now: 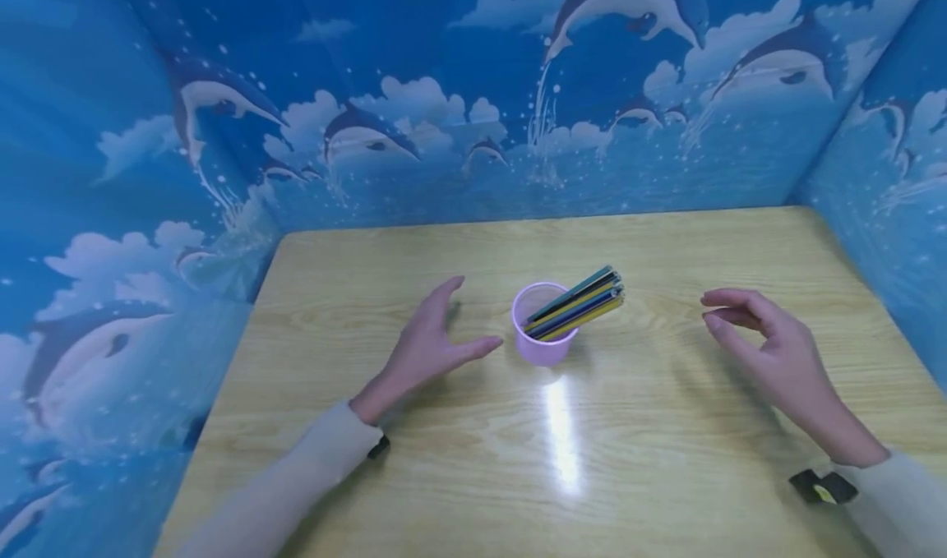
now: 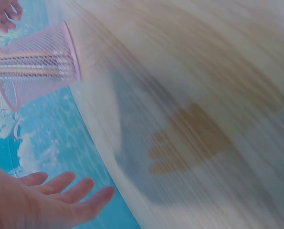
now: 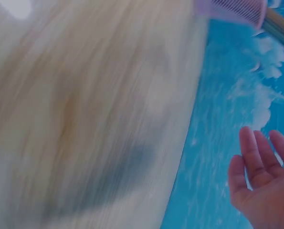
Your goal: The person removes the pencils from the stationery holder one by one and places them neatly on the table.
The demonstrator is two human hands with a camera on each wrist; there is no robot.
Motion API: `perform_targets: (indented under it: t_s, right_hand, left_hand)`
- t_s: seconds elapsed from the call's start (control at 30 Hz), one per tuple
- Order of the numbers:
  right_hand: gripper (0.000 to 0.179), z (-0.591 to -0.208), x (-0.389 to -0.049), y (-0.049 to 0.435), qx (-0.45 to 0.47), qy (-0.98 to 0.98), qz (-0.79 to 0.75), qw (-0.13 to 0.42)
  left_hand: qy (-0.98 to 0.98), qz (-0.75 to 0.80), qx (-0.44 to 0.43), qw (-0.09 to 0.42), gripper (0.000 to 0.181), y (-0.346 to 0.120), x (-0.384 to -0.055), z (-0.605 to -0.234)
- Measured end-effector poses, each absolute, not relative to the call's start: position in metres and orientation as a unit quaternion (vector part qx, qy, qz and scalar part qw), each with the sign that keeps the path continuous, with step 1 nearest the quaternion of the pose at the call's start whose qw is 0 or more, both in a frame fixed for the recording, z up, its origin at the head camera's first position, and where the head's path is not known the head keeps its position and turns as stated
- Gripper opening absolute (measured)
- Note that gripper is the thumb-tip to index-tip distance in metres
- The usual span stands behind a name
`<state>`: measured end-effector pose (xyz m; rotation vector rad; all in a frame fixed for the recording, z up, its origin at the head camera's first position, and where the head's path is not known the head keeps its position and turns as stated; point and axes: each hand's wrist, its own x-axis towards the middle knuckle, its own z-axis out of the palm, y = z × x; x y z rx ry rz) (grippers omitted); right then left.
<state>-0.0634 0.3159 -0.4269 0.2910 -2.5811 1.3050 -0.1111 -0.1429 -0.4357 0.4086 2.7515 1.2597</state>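
Note:
A pink mesh pencil cup (image 1: 542, 352) stands upright on the wooden table, near its middle. Several pencils (image 1: 577, 305) in dark, teal and yellow lean out of it toward the right. To the left of the cup is my left hand (image 1: 432, 340), thumb and fingers spread apart, holding nothing. Its palm and fingers (image 2: 60, 198) show below the cup in the left wrist view. Farther off on the right, my right hand (image 1: 773, 344) hovers over the table with loosely bent fingers and nothing in them. The right wrist view catches only part of the cup (image 3: 237, 10).
Blue cloth printed with dolphins (image 1: 444, 163) and clouds walls the table (image 1: 629, 443) at the back and both sides. Dark bands (image 1: 823, 487) sit at the sleeve cuffs. A bright light reflection lies on the tabletop in front of the cup.

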Motion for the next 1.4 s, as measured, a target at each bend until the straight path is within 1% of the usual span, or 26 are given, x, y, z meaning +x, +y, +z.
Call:
perform_targets:
  t_s: [0.07,0.2,0.53,0.67,0.9,1.03,1.3,1.4]
  right_hand:
    - [0.030,-0.425,-0.062,0.306,0.087,-0.868,0.479,0.102]
    - [0.026,-0.419,-0.061,0.289,0.084,-0.848,0.515,0.089]
    - [0.020,-0.411,-0.061,0.251,0.083,-0.815,0.570,0.070]
    - [0.021,-0.409,-0.061,0.237,0.080,-0.807,0.581,0.063]
    - [0.025,-0.407,-0.066,0.215,0.056,-0.795,0.603,0.027]
    - [0.026,-0.407,-0.069,0.204,0.045,-0.791,0.610,0.018]
    - [0.026,-0.404,-0.072,0.190,0.028,-0.781,0.624,0.032]
    - [0.024,-0.403,-0.073,0.187,0.029,-0.777,0.627,0.036]
  left_hand:
    - [0.894,0.422,0.137,0.054,0.118,-0.134,-0.112,-0.437]
    - [0.879,0.444,0.156,0.074,0.121,-0.121,-0.112,-0.437]
    - [0.817,0.530,0.193,0.120,0.115,-0.092,-0.117,-0.438]
    - [0.806,0.544,0.196,0.127,0.116,-0.081,-0.119,-0.439]
    - [0.739,0.622,0.204,0.160,0.115,-0.067,-0.122,-0.439]
    - [0.730,0.630,0.214,0.160,0.112,-0.063,-0.124,-0.441]
    - [0.705,0.648,0.232,0.170,0.100,-0.059,-0.127,-0.444]
    - [0.711,0.642,0.235,0.164,0.096,-0.059,-0.128,-0.445]
